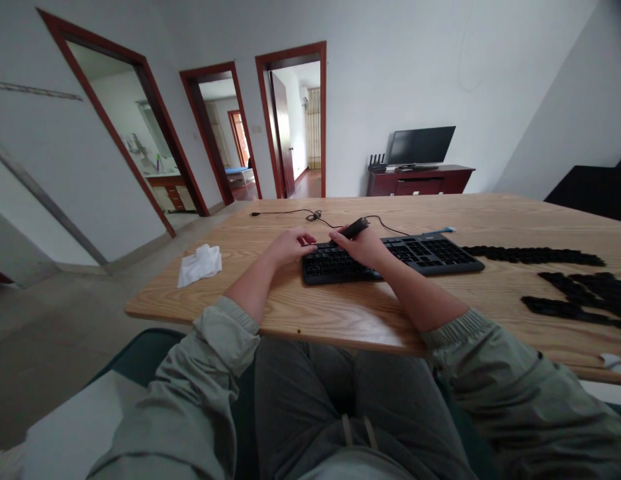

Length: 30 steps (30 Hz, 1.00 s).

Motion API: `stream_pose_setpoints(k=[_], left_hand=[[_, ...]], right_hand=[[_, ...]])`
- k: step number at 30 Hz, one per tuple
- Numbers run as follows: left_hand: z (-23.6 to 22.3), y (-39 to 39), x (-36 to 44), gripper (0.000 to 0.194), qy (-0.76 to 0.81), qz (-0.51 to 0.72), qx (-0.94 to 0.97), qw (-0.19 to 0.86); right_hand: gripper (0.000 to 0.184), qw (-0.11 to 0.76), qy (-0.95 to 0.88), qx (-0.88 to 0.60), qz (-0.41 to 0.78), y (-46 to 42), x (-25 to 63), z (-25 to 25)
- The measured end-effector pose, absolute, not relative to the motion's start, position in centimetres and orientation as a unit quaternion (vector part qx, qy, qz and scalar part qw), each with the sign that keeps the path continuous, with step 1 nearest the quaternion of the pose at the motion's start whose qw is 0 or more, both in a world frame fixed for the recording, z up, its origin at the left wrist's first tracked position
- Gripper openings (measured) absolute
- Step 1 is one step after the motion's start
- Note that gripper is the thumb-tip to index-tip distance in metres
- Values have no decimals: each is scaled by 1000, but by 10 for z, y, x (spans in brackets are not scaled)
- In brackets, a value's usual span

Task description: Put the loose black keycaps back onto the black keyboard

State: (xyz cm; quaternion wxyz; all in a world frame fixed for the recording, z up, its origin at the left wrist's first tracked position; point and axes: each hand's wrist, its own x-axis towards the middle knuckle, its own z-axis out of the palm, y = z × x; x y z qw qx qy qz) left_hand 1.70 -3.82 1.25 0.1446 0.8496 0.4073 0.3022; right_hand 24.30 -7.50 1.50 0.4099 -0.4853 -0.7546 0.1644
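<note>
A black keyboard (pixel 420 255) lies on the wooden table (pixel 340 307) in front of me, its cable (pixel 290 213) trailing to the far left. My left hand (pixel 289 245) rests at the keyboard's left end, fingers bent and touching the top left keys. My right hand (pixel 363 245) hovers over the left half of the keyboard, closed round a small dark tool (pixel 354 228) that points away from me.
A crumpled white cloth (pixel 200 264) lies at the table's left. Rows of loose black keycaps (pixel 565 280) are spread at the right. A TV on a red cabinet (pixel 420 179) and open doorways stand behind. My lap is under the near edge.
</note>
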Motion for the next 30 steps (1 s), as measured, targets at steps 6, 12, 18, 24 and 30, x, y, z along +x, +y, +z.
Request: stream_pose_setpoints(k=[6, 12, 18, 24, 30], left_hand=[[8, -39, 28, 21, 339, 261, 895, 124], [5, -39, 31, 19, 339, 248, 901, 112], [8, -42, 30, 16, 337, 239, 905, 107], [9, -42, 30, 16, 333, 233, 909, 97], [10, -44, 31, 16, 332, 226, 912, 82]], right_hand=[[37, 398, -764, -477, 175, -78, 243, 15], [38, 407, -762, -469, 185, -77, 244, 13], [41, 401, -751, -484, 202, -78, 243, 13], [44, 399, -751, -488, 198, -77, 243, 12], [41, 402, -754, -481, 196, -74, 243, 8]])
